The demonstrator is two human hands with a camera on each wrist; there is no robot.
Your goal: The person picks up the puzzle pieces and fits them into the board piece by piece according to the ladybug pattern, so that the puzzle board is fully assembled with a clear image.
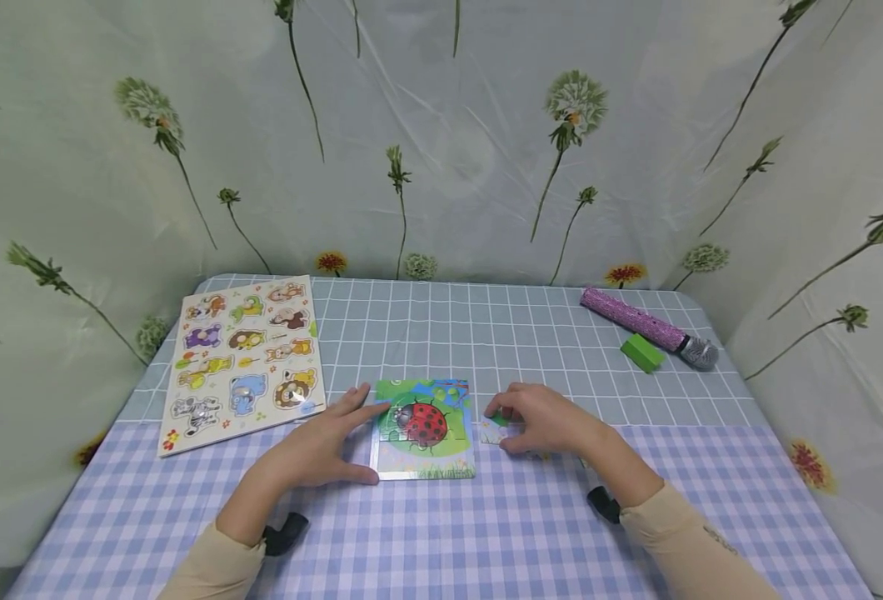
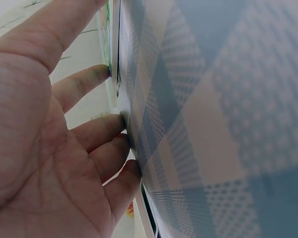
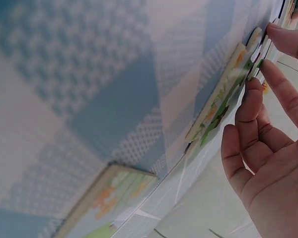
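Note:
A ladybug jigsaw puzzle [image 1: 425, 425] lies in its square frame on the checked cloth. My left hand [image 1: 321, 446] is spread along its left side, index fingertip on the puzzle's upper left and thumb at the lower left corner. In the left wrist view the left hand [image 2: 54, 129] has its fingertips down near the board's edge. Just right of the puzzle, my right hand [image 1: 542, 421] pinches a puzzle piece [image 1: 491, 432] with green and pale parts between thumb and fingers, low over the cloth. In the right wrist view, loose puzzle pieces [image 3: 111, 201] lie near the right hand [image 3: 273, 129].
An animal peg puzzle board [image 1: 242, 362] lies at the left. Toward the back right are a glittery pink microphone [image 1: 636, 321] and a green block [image 1: 642, 353]. A flower-print curtain [image 1: 441, 142] hangs behind the table.

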